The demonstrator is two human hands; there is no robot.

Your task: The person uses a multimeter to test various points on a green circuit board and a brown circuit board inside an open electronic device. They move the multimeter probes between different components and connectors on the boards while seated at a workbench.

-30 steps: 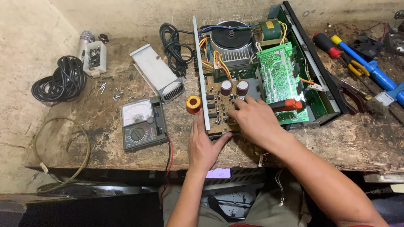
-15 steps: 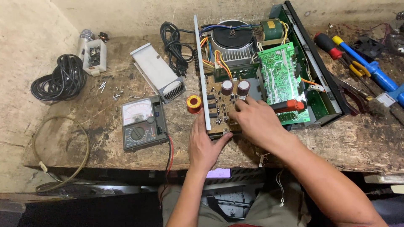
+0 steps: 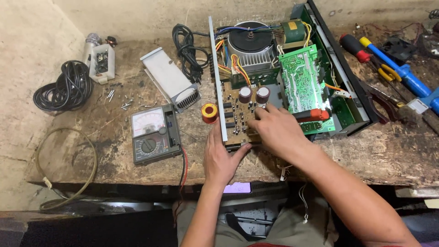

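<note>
An opened amplifier chassis lies on the worn wooden bench, showing a round transformer, a green circuit board and a brown circuit board with two dark capacitors. My left hand grips the near corner of the chassis at its grey side panel, thumb on the brown board's edge. My right hand rests flat on the brown board, fingers pressing near the capacitors. A red-handled tool lies just right of that hand.
An analog multimeter with red and black leads sits to the left, next to a yellow solder spool, a white heatsink case, loose screws and a coiled black cable. Screwdrivers and pliers lie at the right.
</note>
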